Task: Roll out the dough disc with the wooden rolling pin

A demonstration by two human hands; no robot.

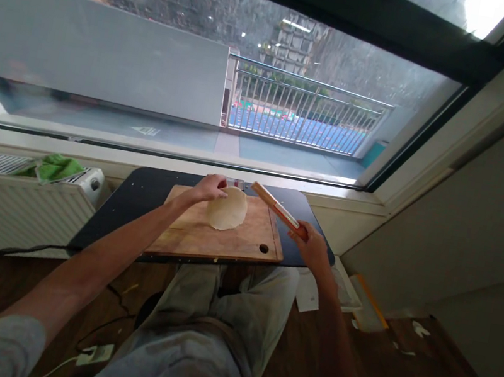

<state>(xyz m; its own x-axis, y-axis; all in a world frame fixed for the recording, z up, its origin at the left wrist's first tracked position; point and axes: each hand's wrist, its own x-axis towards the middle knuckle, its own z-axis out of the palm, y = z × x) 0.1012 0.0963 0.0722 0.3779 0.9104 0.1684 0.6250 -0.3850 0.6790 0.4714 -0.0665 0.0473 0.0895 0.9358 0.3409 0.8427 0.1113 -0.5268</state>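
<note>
A thin, round sheet of dough (228, 210) hangs from my left hand (210, 189), which pinches it at its upper left edge. The dough is above a wooden cutting board (205, 243), and I cannot tell whether its lower edge touches the wood. To the right, my right hand (311, 244) is wrapped round one end of a wooden rolling pin (277, 208). The pin is raised and tilted, its free end pointing up and left over the board's far right part. A label shows along the pin.
The board lies on a small dark table (132, 201) below a large window. At the left stands a white radiator (15, 202) with a green cloth (57, 168) on top. A power strip (95, 355) and cables lie on the floor; a framed panel (365, 302) is at the right.
</note>
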